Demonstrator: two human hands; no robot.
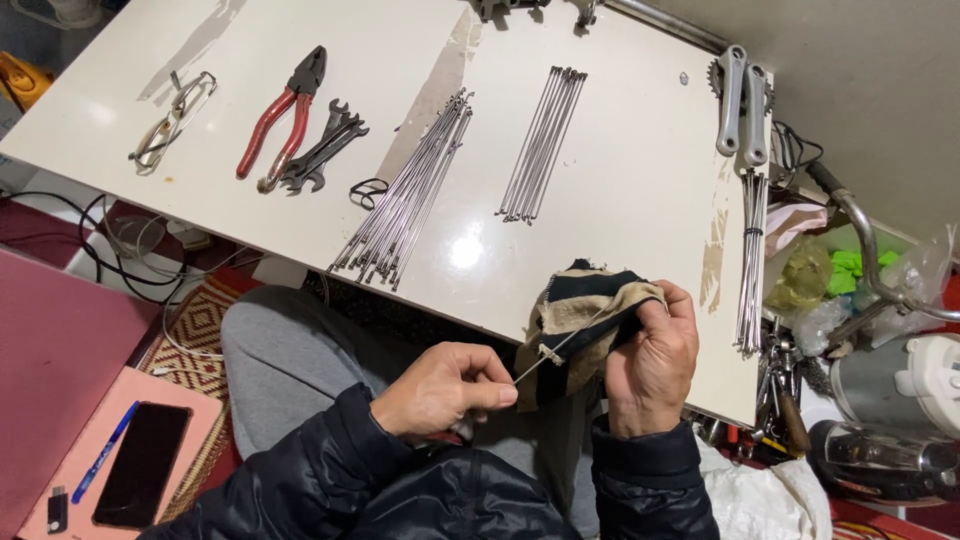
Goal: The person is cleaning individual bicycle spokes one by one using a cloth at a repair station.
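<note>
My left hand (445,388) pinches the near end of a thin metal spoke (548,352) between thumb and fingers. The spoke runs up and right into a black and tan striped rag (580,300). My right hand (655,355) is closed around that rag, wrapping it about the spoke at the near edge of the white table (620,200). Both hands sit above my grey-trousered lap, with black jacket sleeves at the wrists.
On the table lie two loose bundles of spokes (405,195) (545,140), a tied bundle (752,260) at the right edge, red-handled pliers (282,115), wrenches (325,150), glasses (172,118) and two crank arms (743,98). A phone (140,462) and blue pen (103,452) rest lower left.
</note>
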